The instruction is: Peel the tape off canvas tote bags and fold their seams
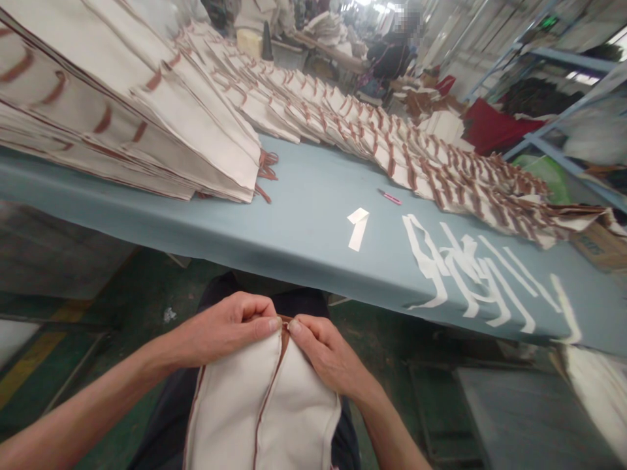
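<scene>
A cream fabric piece (230, 411) with brown edging hangs over the person's lap, below the table edge. My left hand (235, 326) pinches its top edge near the middle, thumb on the outer face. Close beside it, my right hand (326, 349) grips the same edge, with a small gap between the two thumbs. A brown-trimmed seam runs down the fabric from between the hands. The fingertips behind the cloth are hidden.
On the blue-covered table (304, 189) lie a large cream stack (196, 117), rows of brown-trimmed pieces (372, 137), pink snips (390, 196) and white strips (470, 261). A blue shelf (568, 59) stands at right. A person (392, 55) is in the background.
</scene>
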`<state>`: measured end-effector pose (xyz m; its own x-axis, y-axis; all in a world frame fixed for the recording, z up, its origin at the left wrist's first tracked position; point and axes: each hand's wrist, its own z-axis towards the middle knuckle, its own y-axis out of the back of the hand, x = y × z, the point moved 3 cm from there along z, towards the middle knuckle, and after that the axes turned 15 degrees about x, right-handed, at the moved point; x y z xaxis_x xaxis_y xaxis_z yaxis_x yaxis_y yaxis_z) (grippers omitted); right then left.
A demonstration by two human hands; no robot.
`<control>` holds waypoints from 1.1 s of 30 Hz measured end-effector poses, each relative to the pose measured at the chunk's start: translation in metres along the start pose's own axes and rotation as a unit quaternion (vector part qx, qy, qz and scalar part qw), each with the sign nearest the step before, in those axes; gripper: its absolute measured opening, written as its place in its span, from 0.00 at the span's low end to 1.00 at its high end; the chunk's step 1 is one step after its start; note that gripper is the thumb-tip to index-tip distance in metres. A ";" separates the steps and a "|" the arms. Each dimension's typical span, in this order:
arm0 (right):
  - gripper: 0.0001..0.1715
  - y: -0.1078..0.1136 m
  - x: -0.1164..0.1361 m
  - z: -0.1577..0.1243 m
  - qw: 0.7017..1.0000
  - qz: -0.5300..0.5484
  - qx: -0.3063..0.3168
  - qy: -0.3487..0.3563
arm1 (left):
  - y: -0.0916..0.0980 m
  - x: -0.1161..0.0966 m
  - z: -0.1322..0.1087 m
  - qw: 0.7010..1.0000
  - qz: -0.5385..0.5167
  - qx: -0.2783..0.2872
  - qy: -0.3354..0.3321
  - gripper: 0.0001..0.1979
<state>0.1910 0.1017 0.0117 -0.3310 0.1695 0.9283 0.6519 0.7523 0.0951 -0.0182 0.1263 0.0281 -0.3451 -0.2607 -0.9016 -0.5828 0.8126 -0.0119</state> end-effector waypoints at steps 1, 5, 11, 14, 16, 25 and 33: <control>0.35 0.000 -0.001 0.000 1.000 0.003 0.001 -0.002 | 0.000 0.001 0.000 1.000 0.002 -0.002 0.002 0.29; 0.35 0.000 -0.005 0.002 1.000 0.009 0.004 -0.006 | 0.000 0.007 0.002 1.000 0.013 -0.014 0.009 0.29; 0.35 -0.002 -0.011 0.006 1.000 0.016 0.006 -0.003 | -0.001 0.009 0.004 0.999 0.014 -0.032 0.016 0.31; 0.35 -0.004 -0.013 0.007 1.000 0.019 0.007 -0.005 | -0.001 0.010 0.004 0.999 0.010 -0.037 0.018 0.32; 0.36 -0.004 -0.013 0.007 1.000 0.021 0.008 -0.007 | -0.002 0.012 0.004 0.999 0.005 -0.038 0.019 0.32; 0.37 -0.005 -0.012 0.006 1.000 0.021 0.002 -0.005 | -0.002 0.017 0.007 0.999 -0.016 -0.035 0.020 0.35; 0.38 -0.004 -0.010 0.005 1.000 0.017 -0.004 0.001 | -0.002 0.016 0.008 0.999 -0.029 -0.034 0.021 0.36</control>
<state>0.1885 0.0998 0.0000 -0.3074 0.1946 0.9315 0.6679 0.7414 0.0655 -0.0170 0.1245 0.0105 -0.3387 -0.3295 -0.8813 -0.6508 0.7585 -0.0334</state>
